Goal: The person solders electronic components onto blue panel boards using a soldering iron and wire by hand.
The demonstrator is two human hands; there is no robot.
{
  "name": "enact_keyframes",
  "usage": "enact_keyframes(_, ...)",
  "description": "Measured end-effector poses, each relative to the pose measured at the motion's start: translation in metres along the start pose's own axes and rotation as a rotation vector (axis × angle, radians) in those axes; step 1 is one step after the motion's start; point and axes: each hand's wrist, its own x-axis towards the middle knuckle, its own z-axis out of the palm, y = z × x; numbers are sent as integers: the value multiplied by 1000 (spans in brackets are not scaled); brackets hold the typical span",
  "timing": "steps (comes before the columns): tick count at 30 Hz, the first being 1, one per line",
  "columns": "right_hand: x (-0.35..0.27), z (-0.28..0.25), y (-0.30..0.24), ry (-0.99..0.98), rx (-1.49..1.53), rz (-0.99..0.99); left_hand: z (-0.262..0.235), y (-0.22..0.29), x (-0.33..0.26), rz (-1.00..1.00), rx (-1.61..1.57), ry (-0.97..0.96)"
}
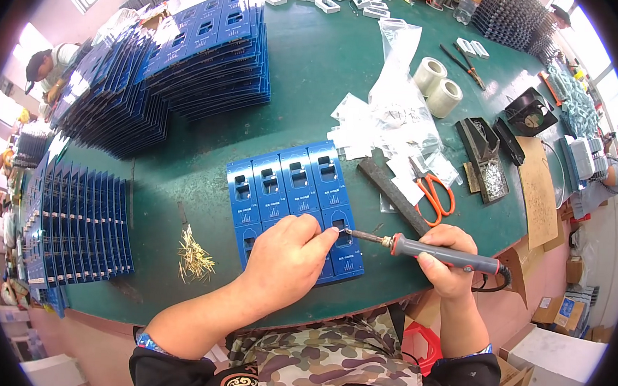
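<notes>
A blue circuit board panel (pixel 274 203) with rows of rectangular cut-outs lies flat before me. My right hand (pixel 452 265) is wrapped round the grey handle of a soldering iron (pixel 447 254). Its tip points left and reaches a cut-out on the panel's right side. Beside that tip, my left hand (pixel 284 259) rests over the panel with thumb and forefinger pinched together. Whatever they hold is too small to make out. The left hand covers part of the panel's lower middle.
Stacked blue boards (pixel 210 67) fill the far left, and more boards (pixel 80 225) stand in rows nearer. Thin gold-coloured wire pieces (pixel 195 257) lie left of the panel. Orange-handled scissors (pixel 436 201), a dark bar (pixel 394 197), plastic bags (pixel 399 99) and a black parts box (pixel 484 161) lie right.
</notes>
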Motion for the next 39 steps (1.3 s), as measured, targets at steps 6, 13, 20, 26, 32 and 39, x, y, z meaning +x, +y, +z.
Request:
enact_keyframes(6, 0, -2, 1, -29, -19, -18, 1, 0, 0, 6, 12, -8)
enact_keyframes(13, -15, -8, -3, 130, 163, 190, -2, 3, -3, 19, -35, 18)
enact_keyframes(20, -19, -9, -7, 86, 72, 178, 3, 5, -5, 77, -42, -5)
enact_keyframes(26, -15, -8, -5, 43, 47, 132, 3, 6, -5, 73, -26, -12)
enact_keyframes(32, -13, -8, -5, 20, 40, 99, 3, 7, -4, 67, -28, -21)
enact_keyframes(39, -12, -8, -4, 7, 43, 74, 3, 7, -3, 70, -17, -17)
